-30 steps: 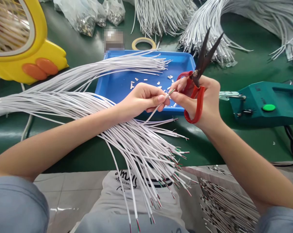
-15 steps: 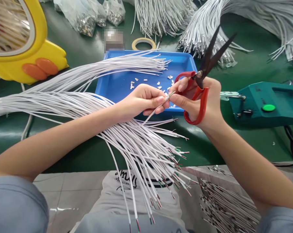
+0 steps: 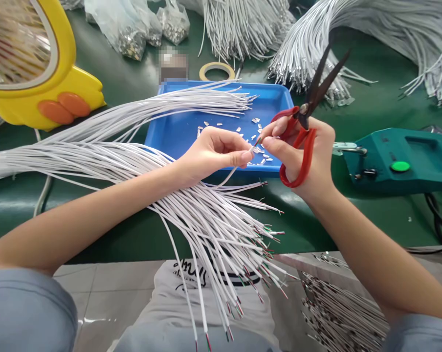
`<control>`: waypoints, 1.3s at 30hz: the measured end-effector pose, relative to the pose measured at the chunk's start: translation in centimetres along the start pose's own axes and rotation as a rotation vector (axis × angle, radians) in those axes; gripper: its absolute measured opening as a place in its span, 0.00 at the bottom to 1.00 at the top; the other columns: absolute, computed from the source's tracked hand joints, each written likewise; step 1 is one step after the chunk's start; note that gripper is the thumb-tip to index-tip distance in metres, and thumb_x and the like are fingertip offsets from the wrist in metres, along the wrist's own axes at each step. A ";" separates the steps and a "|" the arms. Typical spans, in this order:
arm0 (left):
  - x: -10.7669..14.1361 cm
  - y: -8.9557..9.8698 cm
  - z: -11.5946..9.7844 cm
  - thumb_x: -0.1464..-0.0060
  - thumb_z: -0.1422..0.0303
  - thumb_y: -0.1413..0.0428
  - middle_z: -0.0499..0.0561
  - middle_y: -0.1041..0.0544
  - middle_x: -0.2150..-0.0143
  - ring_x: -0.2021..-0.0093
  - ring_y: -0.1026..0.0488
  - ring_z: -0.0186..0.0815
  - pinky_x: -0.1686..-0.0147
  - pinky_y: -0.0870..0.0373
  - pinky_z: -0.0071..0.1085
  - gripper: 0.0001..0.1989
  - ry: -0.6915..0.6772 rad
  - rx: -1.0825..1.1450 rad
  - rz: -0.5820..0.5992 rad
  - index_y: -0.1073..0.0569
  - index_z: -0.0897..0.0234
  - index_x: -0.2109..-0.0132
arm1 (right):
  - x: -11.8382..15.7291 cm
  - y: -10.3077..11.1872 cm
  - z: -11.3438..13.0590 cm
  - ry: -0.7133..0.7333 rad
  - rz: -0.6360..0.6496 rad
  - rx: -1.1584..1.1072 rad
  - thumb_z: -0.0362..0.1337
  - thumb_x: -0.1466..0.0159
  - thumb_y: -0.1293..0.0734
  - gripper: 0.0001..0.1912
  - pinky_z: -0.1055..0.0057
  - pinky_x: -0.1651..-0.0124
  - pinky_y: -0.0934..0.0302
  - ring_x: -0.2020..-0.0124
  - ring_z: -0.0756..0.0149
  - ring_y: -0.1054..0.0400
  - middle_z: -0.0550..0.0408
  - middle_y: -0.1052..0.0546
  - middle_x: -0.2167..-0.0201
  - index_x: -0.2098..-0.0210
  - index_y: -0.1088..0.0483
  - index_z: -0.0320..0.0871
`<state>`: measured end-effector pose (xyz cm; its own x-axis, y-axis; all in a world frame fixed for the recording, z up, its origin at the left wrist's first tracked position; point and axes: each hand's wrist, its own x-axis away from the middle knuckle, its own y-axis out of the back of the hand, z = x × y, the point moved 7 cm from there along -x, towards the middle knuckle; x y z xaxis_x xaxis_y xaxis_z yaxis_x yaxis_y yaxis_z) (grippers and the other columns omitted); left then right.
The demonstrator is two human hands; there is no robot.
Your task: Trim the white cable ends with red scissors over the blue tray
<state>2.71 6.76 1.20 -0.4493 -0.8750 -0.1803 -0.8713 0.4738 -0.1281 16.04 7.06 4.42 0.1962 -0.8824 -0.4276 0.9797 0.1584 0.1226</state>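
Between the thumb and fingers of my left hand (image 3: 219, 151) is pinched the end of a white cable (image 3: 228, 179), with thin coloured wires showing at its tip. My right hand (image 3: 309, 156) has red-handled scissors (image 3: 306, 151) hung on it, blades parted and pointing up and away. The thumb and forefinger of that same hand close on the cable's coloured wire ends. Beneath both hands lies a blue tray (image 3: 169, 132) with small white scraps (image 3: 265, 159) in it. A bundle of white cables (image 3: 206, 215) with red and green wire ends spreads under my left forearm.
A second cable bundle (image 3: 191, 100) reaches over the tray. Behind it are a tape roll (image 3: 217, 71), bags of small metal parts (image 3: 174, 24) and more cables (image 3: 309, 58). A yellow fan (image 3: 70, 88) stands left, a green machine (image 3: 400, 159) right. Further cables (image 3: 342, 303) lie below the table.
The cable tip and its wires have turned slightly, and my right fingertips now close on the wires. The scissors have shifted slightly, blades still parted.
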 end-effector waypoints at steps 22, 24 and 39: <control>-0.2 2.1 0.6 0.57 0.69 0.33 0.45 0.30 0.80 0.79 0.37 0.22 0.80 0.40 0.21 0.11 0.034 0.008 -0.287 0.28 0.68 0.76 | 0.3 -0.5 1.3 0.324 0.068 0.810 0.35 0.47 0.32 0.09 0.69 0.71 0.42 0.74 0.67 0.36 0.56 0.29 0.77 0.77 0.39 0.45; -0.1 2.6 0.7 0.54 0.71 0.35 0.45 0.30 0.80 0.81 0.39 0.21 0.82 0.43 0.20 0.09 0.040 0.005 -0.351 0.27 0.68 0.75 | -0.1 -0.3 0.7 0.274 0.089 0.927 0.36 0.47 0.33 0.07 0.68 0.71 0.42 0.72 0.65 0.33 0.53 0.26 0.75 0.77 0.37 0.44; 0.1 2.7 0.3 0.52 0.77 0.38 0.43 0.33 0.82 0.83 0.40 0.21 0.83 0.43 0.21 0.08 0.011 -0.045 -0.396 0.29 0.69 0.76 | -0.5 -0.5 -0.7 0.158 0.140 1.188 0.41 0.46 0.33 0.11 0.66 0.69 0.42 0.69 0.57 0.30 0.49 0.23 0.72 0.66 0.27 0.42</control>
<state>0.36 8.03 0.52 -0.0788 -0.9902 -0.1152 -0.9852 0.0950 -0.1426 15.50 7.73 3.92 0.3819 -0.8131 -0.4395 0.3172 -0.3313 0.8886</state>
